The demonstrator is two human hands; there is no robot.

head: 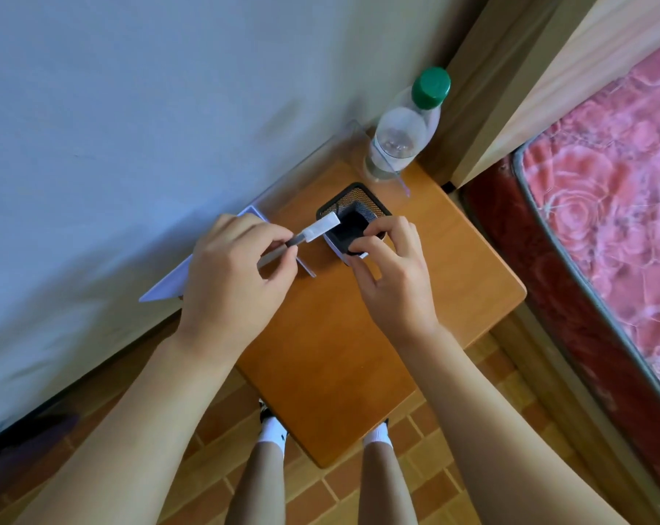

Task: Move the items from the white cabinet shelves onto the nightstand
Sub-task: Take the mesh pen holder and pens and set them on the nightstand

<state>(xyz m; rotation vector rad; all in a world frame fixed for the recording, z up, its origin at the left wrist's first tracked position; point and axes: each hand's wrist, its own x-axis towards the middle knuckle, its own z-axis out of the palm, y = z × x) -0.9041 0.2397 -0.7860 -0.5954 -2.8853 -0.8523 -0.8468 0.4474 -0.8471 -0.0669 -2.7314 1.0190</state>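
Note:
On the wooden nightstand (358, 354) stands a black mesh holder (373, 207). My left hand (233, 282) pinches a slim white and grey pen-like tool (317, 229), its white end over the holder's rim. My right hand (392, 274) grips a black square item (349, 234) just above the holder's opening. A clear bottle with a green cap (408, 126) stands at the nightstand's far corner.
A clear acrylic stand (283, 183) leans along the pale wall on the left of the nightstand. A bed with a pink floral mattress (616, 191) and wooden frame lies to the right. My legs and white socks stand on a brick-pattern floor (320, 494).

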